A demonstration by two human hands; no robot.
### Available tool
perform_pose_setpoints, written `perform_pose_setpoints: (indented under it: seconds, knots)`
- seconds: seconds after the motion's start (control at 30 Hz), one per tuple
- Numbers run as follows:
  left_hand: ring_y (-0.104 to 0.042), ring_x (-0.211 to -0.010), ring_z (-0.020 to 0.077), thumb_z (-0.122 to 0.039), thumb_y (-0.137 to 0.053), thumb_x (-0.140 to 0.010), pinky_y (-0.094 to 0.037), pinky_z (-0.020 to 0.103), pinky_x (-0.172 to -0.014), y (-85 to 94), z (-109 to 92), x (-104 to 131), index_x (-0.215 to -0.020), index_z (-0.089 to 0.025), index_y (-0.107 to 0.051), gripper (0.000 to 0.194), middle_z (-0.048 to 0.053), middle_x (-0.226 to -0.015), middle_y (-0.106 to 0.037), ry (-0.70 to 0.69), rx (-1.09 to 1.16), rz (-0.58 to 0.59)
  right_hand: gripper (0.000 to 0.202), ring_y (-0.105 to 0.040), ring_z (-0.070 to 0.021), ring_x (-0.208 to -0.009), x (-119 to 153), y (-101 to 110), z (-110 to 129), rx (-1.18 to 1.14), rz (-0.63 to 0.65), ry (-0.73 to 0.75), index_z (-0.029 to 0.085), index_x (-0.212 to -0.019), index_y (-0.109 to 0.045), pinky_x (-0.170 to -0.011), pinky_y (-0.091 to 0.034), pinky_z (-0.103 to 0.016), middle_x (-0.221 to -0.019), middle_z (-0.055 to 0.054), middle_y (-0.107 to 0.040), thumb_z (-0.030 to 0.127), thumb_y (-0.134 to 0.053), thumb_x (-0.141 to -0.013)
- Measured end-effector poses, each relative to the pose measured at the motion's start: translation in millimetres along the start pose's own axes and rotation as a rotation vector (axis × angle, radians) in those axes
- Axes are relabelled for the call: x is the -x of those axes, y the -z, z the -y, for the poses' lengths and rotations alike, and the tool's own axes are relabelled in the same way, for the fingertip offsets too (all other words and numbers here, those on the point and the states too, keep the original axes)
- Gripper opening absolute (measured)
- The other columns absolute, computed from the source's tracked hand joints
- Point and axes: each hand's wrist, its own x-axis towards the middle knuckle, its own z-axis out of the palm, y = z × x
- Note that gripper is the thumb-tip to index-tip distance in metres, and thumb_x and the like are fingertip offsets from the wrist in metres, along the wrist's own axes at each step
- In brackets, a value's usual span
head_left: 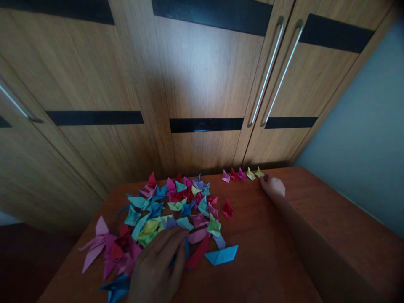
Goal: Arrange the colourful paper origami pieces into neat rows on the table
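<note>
My left hand (160, 263) is over the near part of a pile of folded paper pieces, its fingers bent together around a blue folded paper that shows partly beneath them. At the table's far edge, my right hand (273, 187) has its fingers closed at the right end of a row of small paper boats, touching the yellow paper boat (259, 172). To its left in the row stand another yellow boat (250, 174), a purple boat (241, 174), a red boat (234, 174) and a pink boat (225, 176).
The pile includes a green piece (214, 226) and a large pink crane (97, 244). A red boat (227, 209) and a light blue boat (221, 255) lie at its right. Behind the brown table (252, 235) stands a wooden cabinet (202, 75) with metal handles.
</note>
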Motion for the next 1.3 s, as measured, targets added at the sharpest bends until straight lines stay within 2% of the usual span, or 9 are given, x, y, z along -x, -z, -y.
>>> perform_pose_setpoints:
  seconds: [0.17,0.33,0.53,0.9,1.3]
  knots:
    - [-0.065,-0.091,0.019,-0.021,-0.048,-0.088,-0.055,0.033,-0.08,-0.3,0,0,-0.104,-0.023,-0.061,0.021,0.005,-0.098,-0.069,0.019,0.013,0.007,0.038,-0.063,-0.0264,-0.088,4,2,1,-0.014,-0.019,-0.009,0.018,-0.108,-0.061,-0.073,-0.046,-0.033,-0.089,-0.012,-0.067,0.044,-0.043,-0.087]
    - [-0.064,-0.094,0.0196,-0.022,-0.05,-0.087,-0.054,0.034,-0.082,-4.7,5,3,-0.107,-0.023,-0.06,0.022,0.006,-0.103,-0.067,0.07,0.017,0.052,0.038,-0.064,-0.026,-0.086,19,3,2,-0.049,-0.087,0.009,0.017,-0.115,-0.055,-0.073,-0.045,-0.033,-0.087,-0.012,-0.066,0.041,-0.04,-0.089]
    - [-0.064,-0.095,0.0203,-0.023,-0.05,-0.088,-0.054,0.034,-0.082,-6.9,7,2,-0.106,-0.023,-0.061,0.022,0.006,-0.102,-0.067,0.103,0.027,0.057,0.036,-0.063,-0.0257,-0.09,32,5,4,-0.056,-0.01,-0.017,0.02,-0.113,-0.053,-0.076,-0.046,-0.034,-0.091,-0.012,-0.066,0.043,-0.039,-0.09]
    - [-0.066,-0.093,0.0194,-0.023,-0.049,-0.087,-0.055,0.033,-0.081,-7.8,7,1,-0.103,-0.023,-0.063,0.021,0.005,-0.099,-0.069,0.09,0.038,0.052,0.043,-0.063,-0.0287,-0.096,17,4,8,-0.019,0.065,-0.091,0.018,-0.11,-0.051,-0.079,-0.048,-0.041,-0.099,-0.015,-0.065,0.053,-0.04,-0.088]
    - [-0.066,-0.091,0.0188,-0.022,-0.049,-0.086,-0.055,0.032,-0.081,-3.0,2,-1,-0.102,-0.024,-0.064,0.022,0.004,-0.099,-0.069,0.067,0.048,0.051,0.038,-0.063,-0.0288,-0.096,11,3,9,0.017,0.082,-0.095,0.018,-0.108,-0.052,-0.078,-0.048,-0.042,-0.099,-0.016,-0.064,0.049,-0.039,-0.09]
